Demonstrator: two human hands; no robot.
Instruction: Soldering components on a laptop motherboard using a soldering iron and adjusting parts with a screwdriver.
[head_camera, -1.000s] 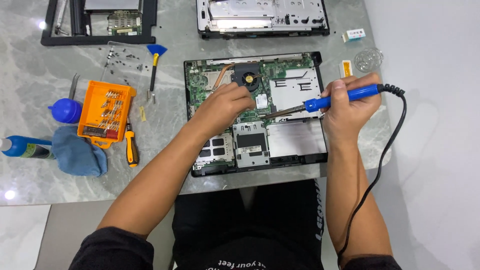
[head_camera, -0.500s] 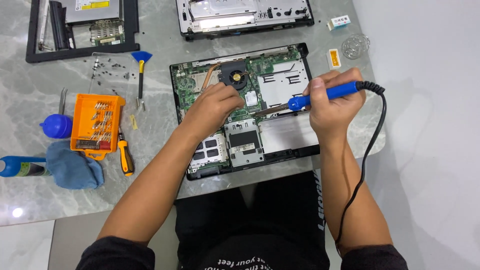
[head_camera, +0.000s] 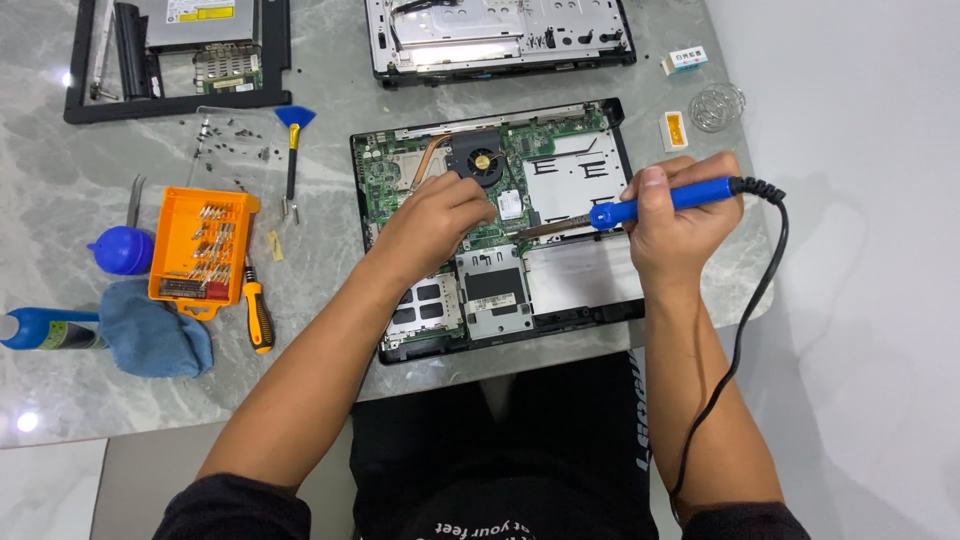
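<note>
An opened laptop base with its green circuit board and a black fan lies on the grey marble table. My right hand grips a blue-handled soldering iron, its tip pointing left over the board. My left hand rests on the board below the fan, fingers curled; whether it pinches anything is hidden. A black cord runs from the iron down past my right arm.
An orange bit case, an orange-handled screwdriver, a blue cloth, a blue blower bulb and loose screws lie left. Two more laptop shells sit at the back. The table edge is near my right elbow.
The view has shifted, so everything sits lower and further right in frame. Both hands stay on the laptop; the iron's tip stays near the board's middle.
</note>
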